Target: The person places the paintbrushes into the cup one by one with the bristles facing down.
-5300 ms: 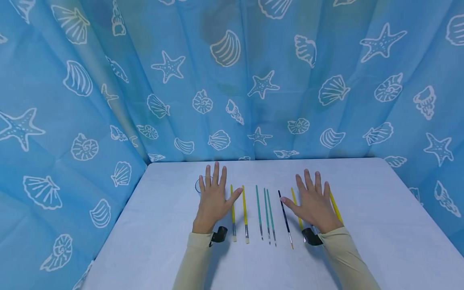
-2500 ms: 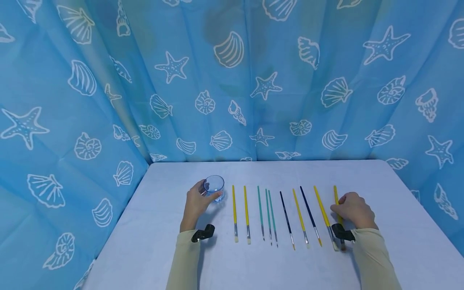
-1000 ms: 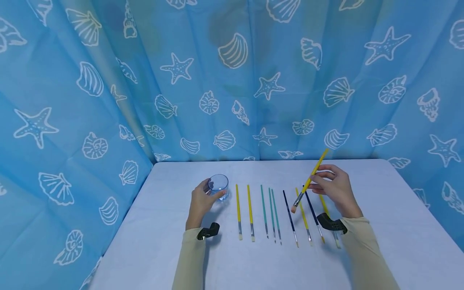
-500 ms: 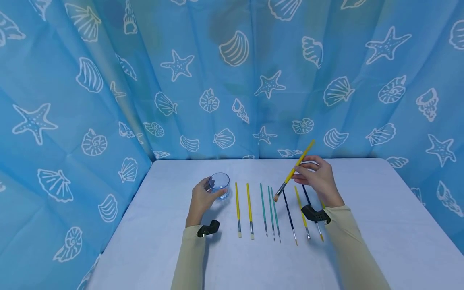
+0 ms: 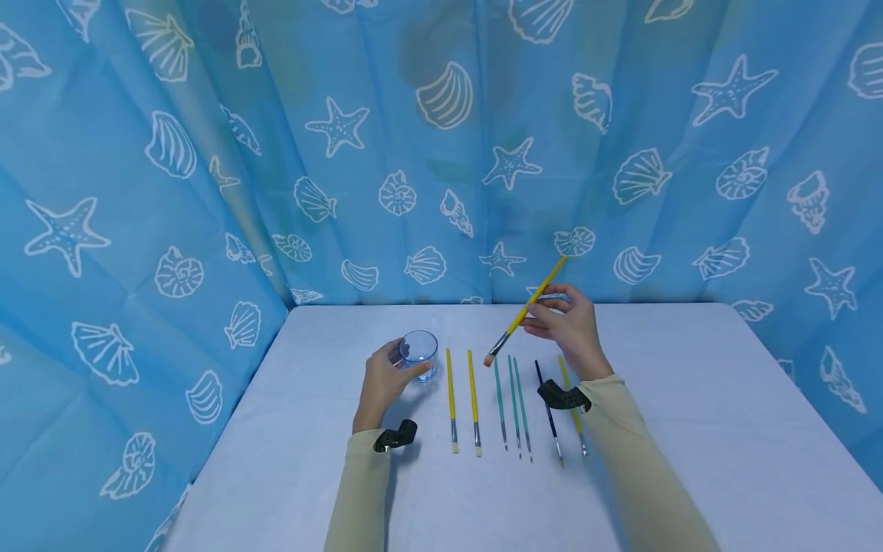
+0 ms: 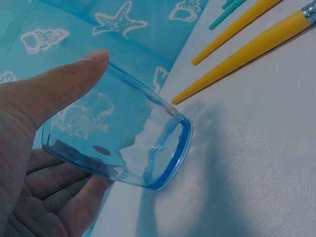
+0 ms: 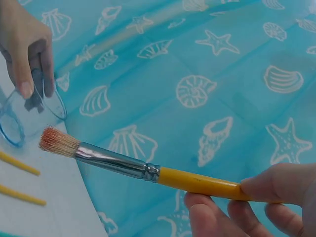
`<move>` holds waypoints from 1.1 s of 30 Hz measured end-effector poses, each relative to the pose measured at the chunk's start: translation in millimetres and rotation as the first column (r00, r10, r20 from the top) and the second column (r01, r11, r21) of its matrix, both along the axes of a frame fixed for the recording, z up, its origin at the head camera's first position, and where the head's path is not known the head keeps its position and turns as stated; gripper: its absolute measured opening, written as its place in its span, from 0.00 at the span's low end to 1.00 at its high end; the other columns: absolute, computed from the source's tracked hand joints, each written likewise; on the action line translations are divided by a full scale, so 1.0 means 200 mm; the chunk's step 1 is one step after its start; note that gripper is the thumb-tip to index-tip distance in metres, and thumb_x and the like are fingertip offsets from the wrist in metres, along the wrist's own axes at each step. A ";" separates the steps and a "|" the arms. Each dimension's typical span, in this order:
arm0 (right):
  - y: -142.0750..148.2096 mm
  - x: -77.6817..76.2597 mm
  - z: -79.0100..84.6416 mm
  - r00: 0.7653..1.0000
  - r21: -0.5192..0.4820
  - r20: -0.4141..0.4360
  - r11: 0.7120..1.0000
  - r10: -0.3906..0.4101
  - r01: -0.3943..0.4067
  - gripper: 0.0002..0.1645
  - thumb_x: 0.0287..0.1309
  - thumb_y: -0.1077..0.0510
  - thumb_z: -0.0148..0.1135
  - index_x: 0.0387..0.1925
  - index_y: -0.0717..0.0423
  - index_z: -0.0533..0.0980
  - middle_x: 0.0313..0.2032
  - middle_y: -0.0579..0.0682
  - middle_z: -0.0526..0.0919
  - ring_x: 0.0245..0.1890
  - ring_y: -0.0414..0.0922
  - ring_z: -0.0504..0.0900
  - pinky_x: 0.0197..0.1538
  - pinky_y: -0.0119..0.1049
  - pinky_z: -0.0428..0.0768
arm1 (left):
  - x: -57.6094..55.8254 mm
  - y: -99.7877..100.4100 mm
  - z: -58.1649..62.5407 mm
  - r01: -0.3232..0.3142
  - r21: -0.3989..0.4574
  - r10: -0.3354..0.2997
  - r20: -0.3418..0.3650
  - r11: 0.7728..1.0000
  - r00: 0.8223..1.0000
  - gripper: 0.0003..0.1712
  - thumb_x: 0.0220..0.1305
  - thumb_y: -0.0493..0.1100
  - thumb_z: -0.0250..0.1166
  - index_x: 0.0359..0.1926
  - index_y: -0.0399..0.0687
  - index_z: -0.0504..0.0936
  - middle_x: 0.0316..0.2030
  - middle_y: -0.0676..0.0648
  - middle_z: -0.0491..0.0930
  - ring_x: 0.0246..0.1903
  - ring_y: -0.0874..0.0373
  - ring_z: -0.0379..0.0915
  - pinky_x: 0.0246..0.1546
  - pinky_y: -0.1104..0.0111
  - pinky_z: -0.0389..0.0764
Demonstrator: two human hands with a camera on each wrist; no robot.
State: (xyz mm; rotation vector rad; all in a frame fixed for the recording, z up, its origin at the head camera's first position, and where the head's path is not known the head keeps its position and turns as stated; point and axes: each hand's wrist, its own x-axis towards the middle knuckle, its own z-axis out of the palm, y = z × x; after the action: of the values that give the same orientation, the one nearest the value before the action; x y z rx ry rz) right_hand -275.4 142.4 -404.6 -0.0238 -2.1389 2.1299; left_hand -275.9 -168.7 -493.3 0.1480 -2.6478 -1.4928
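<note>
My left hand (image 5: pixel 382 383) grips a clear blue-tinted glass (image 5: pixel 418 359), thumb on one side and fingers round the other. In the left wrist view the glass (image 6: pixel 123 133) is tilted and has a darker blue base. My right hand (image 5: pixel 576 333) pinches a yellow-handled paintbrush (image 5: pixel 513 323) between thumb and fingers, raised above the table. The brush slants, bristles down and toward the glass. Up close in the right wrist view, the paintbrush (image 7: pixel 116 164) has a silver ferrule and pale bristles with reddish tips.
Between the hands lie two yellow brushes (image 5: pixel 473 395), three teal brushes (image 5: pixel 516 399), a black brush (image 5: pixel 548 406) and another yellow brush (image 5: pixel 574 399), in a row on the white table (image 5: pixel 290 460). The right forearm hides part of the row. A blue seashell curtain (image 5: pixel 441 153) hangs behind.
Both hands began spread flat over the table. The left took hold of the glass; the right picked up the rightmost yellow paintbrush and carried it left over the row, toward the glass.
</note>
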 end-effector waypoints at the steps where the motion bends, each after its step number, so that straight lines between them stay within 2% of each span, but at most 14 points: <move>1: -0.02 0.00 0.00 1.000 -0.008 -0.002 1.000 0.002 -0.002 0.23 0.68 0.61 0.66 0.59 0.59 0.67 0.42 0.51 0.80 0.33 0.39 0.92 0.44 0.35 0.92 | 0.00 0.00 0.00 0.000 -0.002 0.000 -0.001 1.000 1.000 0.52 0.53 0.55 0.82 0.73 0.37 0.70 0.68 0.34 0.76 0.68 0.40 0.74 0.67 0.53 0.81; 12: -0.17 -0.06 0.02 0.997 -0.029 -0.068 0.999 0.024 -0.026 0.21 0.67 0.63 0.66 0.57 0.59 0.69 0.42 0.55 0.82 0.33 0.42 0.92 0.43 0.36 0.92 | 0.01 0.01 0.00 -0.015 -0.012 0.015 0.012 1.000 1.000 0.52 0.52 0.54 0.82 0.73 0.37 0.70 0.68 0.34 0.76 0.68 0.40 0.74 0.67 0.53 0.81; 21: -0.30 -0.11 0.05 0.994 0.032 -0.100 0.999 0.032 -0.029 0.23 0.66 0.62 0.67 0.59 0.60 0.70 0.47 0.61 0.82 0.40 0.55 0.93 0.44 0.36 0.92 | -0.01 0.01 0.00 -0.028 -0.019 0.028 0.031 0.999 0.999 0.52 0.53 0.54 0.81 0.73 0.38 0.69 0.69 0.35 0.75 0.69 0.41 0.74 0.68 0.53 0.80; 29: -0.41 -0.14 0.05 0.991 0.021 -0.117 0.998 0.069 -0.067 0.20 0.66 0.65 0.65 0.55 0.61 0.69 0.44 0.60 0.82 0.40 0.60 0.92 0.43 0.38 0.93 | -0.01 0.00 -0.02 0.002 -0.010 -0.002 -0.023 1.000 1.000 0.51 0.53 0.53 0.82 0.72 0.35 0.70 0.66 0.33 0.77 0.67 0.40 0.76 0.68 0.53 0.81; 33: -0.46 -0.15 0.03 0.991 0.026 -0.117 0.998 0.062 -0.060 0.18 0.65 0.65 0.64 0.54 0.60 0.70 0.45 0.62 0.82 0.40 0.61 0.91 0.44 0.39 0.93 | -0.01 0.00 -0.02 0.008 0.002 -0.007 -0.021 1.000 1.000 0.51 0.53 0.53 0.82 0.72 0.36 0.70 0.67 0.34 0.77 0.67 0.40 0.75 0.68 0.53 0.80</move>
State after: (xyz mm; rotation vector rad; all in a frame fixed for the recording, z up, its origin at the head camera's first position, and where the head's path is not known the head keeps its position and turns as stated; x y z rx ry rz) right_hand -305.9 49.5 -398.7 0.1674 -2.1216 2.0835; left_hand -277.9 -167.8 -496.8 0.1223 -2.6335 -1.4916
